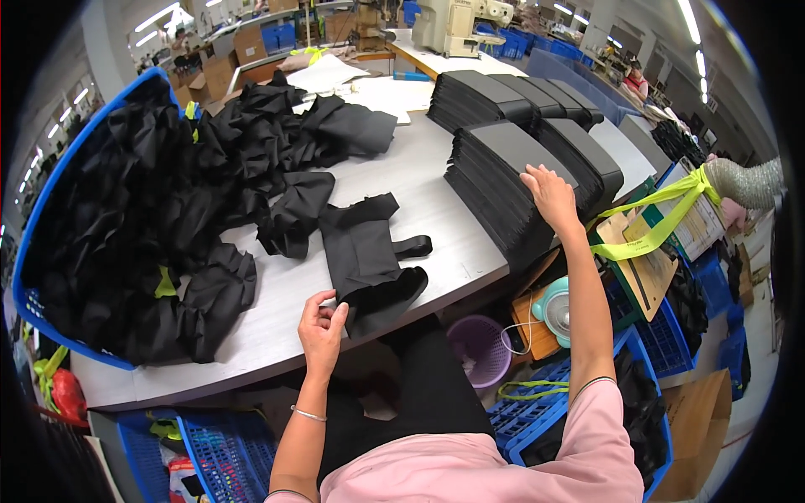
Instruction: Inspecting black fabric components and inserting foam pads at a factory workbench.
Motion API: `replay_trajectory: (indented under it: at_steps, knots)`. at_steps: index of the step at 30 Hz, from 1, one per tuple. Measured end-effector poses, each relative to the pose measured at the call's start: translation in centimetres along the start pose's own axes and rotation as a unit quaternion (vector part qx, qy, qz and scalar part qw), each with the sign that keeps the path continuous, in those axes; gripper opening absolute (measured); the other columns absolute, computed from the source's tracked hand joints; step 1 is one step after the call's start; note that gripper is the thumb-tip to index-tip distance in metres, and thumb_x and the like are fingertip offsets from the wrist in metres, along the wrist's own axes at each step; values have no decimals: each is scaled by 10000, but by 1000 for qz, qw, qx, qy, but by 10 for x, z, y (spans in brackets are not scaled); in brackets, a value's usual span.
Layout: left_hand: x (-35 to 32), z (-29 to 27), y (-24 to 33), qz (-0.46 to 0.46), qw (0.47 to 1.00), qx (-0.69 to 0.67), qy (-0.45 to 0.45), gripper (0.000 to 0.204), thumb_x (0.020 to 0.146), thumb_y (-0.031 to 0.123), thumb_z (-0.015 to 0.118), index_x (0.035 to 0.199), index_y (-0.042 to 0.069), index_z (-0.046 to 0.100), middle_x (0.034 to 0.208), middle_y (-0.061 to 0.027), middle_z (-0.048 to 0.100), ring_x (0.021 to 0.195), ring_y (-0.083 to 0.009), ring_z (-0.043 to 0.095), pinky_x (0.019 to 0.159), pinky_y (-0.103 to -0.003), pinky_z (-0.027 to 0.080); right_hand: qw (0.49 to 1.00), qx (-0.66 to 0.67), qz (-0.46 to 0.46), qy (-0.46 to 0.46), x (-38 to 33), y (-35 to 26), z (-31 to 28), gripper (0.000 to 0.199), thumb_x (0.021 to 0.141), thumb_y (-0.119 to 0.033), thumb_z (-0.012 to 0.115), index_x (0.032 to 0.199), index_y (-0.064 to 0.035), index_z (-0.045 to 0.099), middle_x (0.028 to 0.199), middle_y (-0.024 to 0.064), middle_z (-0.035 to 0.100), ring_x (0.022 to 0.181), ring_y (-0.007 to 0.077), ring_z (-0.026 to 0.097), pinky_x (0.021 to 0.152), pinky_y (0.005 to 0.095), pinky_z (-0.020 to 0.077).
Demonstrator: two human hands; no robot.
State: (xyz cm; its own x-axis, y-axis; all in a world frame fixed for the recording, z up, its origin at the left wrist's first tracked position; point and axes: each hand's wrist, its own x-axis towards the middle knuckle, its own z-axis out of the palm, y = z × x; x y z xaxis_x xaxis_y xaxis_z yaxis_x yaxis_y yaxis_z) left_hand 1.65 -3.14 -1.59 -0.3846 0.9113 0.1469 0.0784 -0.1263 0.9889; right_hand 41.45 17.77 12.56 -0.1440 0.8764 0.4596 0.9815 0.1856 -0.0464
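My left hand (321,335) is closed on the lower left corner of a black fabric bag piece (360,243), its thumb and fingers at the edge. The piece lies flat near the table's front edge, with a strap loop sticking out to its right. My right hand (551,198) rests on top of the nearest stack of black panels (495,158), fingers stretched out and somewhat apart. The panels stand packed in tight rows, and more panel stacks (478,94) sit behind.
Loose black fabric pieces (168,210) spill from a blue basket (50,180) across the left of the grey table (419,201). Below its edge are a purple bin (480,348), a small turquoise fan (553,312) and blue crates (226,453). A ribbon-tied duct (742,183) hangs at right.
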Motion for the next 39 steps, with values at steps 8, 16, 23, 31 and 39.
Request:
replay_trajectory:
  at_steps: [8, 16, 23, 31, 39]
  knots:
    - [-35, 6, 39, 154, 986, 32, 55, 302, 892, 159, 664, 1163, 28, 630, 1227, -98, 612, 1027, -172, 588, 775, -258, 484, 949, -136, -97, 266, -59, -58, -39, 191, 951, -229, 642, 1031, -57, 664, 854, 117, 704, 801, 277, 700, 629, 357, 536]
    - [-57, 45, 42, -116, 878, -381, -264, 923, 770, 657, 741, 1378, 25, 455, 1293, -48, 545, 1195, -150, 519, 1029, -331, 405, 905, 138, -367, 163, -213, -203, -78, 225, 877, -95, 708, 1033, 63, 673, 959, 166, 708, 866, 259, 709, 775, 344, 571]
    - [-73, 24, 40, -137, 862, -416, -255, 1042, 658, 720, 746, 1409, 66, 441, 1275, -65, 582, 1216, -228, 549, 1044, -400, 444, 845, 479, -237, 30, -254, -216, -54, 237, 807, -55, 752, 1033, -23, 686, 881, 115, 726, 700, 249, 698, 585, 322, 531]
    - [-81, 15, 61, -205, 838, -479, -163, 585, 850, 106, 727, 1372, 4, 482, 1179, -154, 654, 1140, -319, 632, 1044, -446, 483, 903, 419, -32, 85, -272, -218, -46, 89, 788, -26, 766, 848, -34, 700, 909, 91, 680, 782, 262, 647, 688, 344, 498]
    - [-90, 13, 48, -273, 842, -452, -111, 401, 886, 107, 688, 1246, -31, 576, 1082, -172, 686, 1036, -327, 674, 950, -453, 546, 876, 481, 19, -24, -286, -216, -31, 138, 831, -5, 729, 955, -4, 668, 1030, 128, 632, 817, 218, 637, 759, 321, 508]
